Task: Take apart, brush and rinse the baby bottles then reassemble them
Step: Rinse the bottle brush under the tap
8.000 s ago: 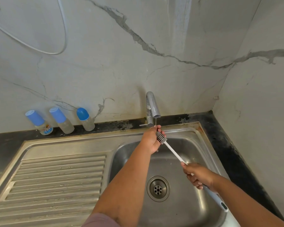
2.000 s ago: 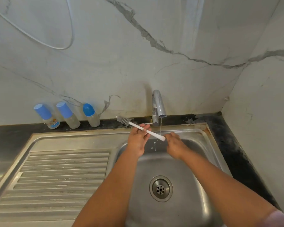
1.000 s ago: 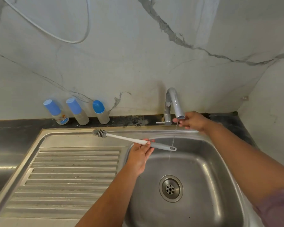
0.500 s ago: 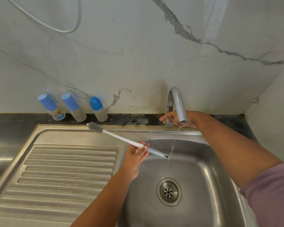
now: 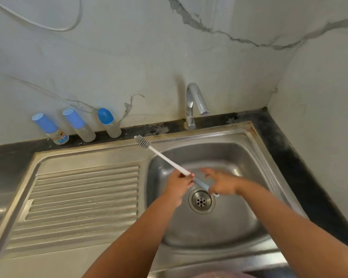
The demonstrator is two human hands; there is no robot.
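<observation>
The left hand (image 5: 180,182) pinches the bottle brush (image 5: 170,164) at the middle of its handle, fingers curled round the white shaft where it meets the pale blue grip. From that hand the shaft slants up and away to the left, its grey bristled head hanging over the back rim of the sink (image 5: 255,135); the blue grip runs down to the right, toward the other hand. The right hand (image 5: 222,184) is just beside the left, fingers spread and loosely bent, blurred. It covers the lower end of the grip, and whether it touches the grip I cannot tell; no finger is plainly curled round it.

Directly below both hands lies the steel basin, with the round drain (image 5: 201,200) under the brush's grip end. Nothing else shows in the basin. Whether it holds water I cannot tell.

Beyond the hands, at the back of the basin, the chrome tap (image 5: 193,103) stands on the dark counter (image 5: 289,157), spout curving toward the right. No stream is visible from it.

Far to the left of the left hand, past the brush head, three baby bottles (image 5: 81,127) stand in a row against the marble wall (image 5: 149,57), each capped in blue, apparently clear-bodied; the leftmost carries a coloured print. Left of the basin and nearer than the bottles spreads the ribbed draining board (image 5: 82,197).
</observation>
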